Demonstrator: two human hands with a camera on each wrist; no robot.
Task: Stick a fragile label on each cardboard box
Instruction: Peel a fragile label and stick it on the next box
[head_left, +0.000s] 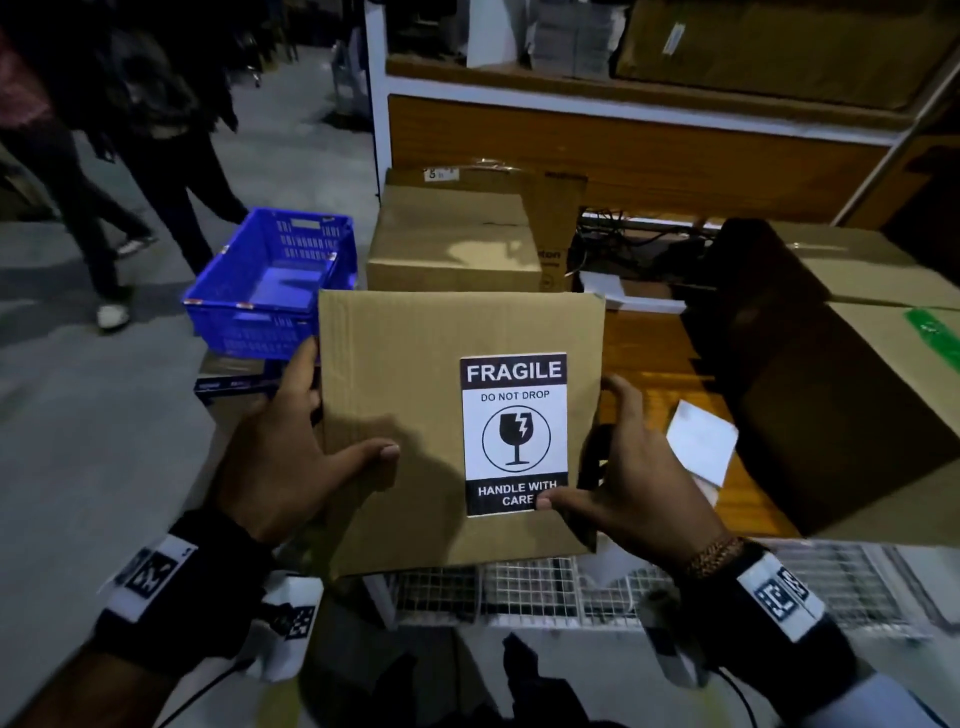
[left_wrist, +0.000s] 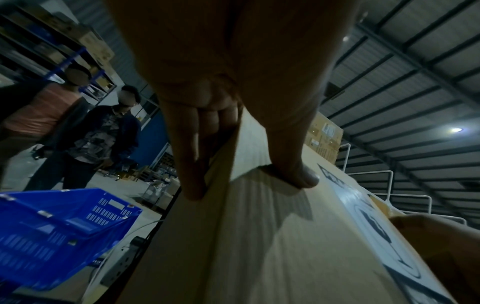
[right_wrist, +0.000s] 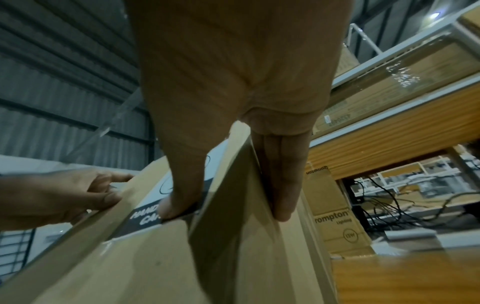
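the left hand (head_left: 280, 457) is gripping the cardboard box (head_left: 405, 395) at its 9 o'clock edge, thumb lying flat on the front face and the fingers wrapping round behind, as the left wrist view is showing. the right hand (head_left: 631, 478) is clamping the same box at its 3 o'clock edge, thumb tip pressing on the lower right corner of the fragile label (head_left: 514, 434) and the fingers curling behind the side panel. so the box is sitting between the two hands, held up off the surface and facing the head camera, with the label lying on its face toward 4 o'clock from the centre, closer to the right hand than the left. the label is reading "fragile, do not drop, handle with care" with a broken-glass symbol, and it is looking flat against the cardboard.

outward from the hands, a blue crate (head_left: 270, 286) is standing at 10 o'clock. a second box (head_left: 452, 244) is resting at 12 o'clock behind the held one, with a taller printed carton (head_left: 558, 218) just beside it. a large box (head_left: 852, 374) is filling the 3 o'clock side on the wooden surface (head_left: 649, 353), and a white sheet (head_left: 701, 441) is lying near the right hand. two people's legs (head_left: 104, 197) are showing at 10 o'clock on the floor.
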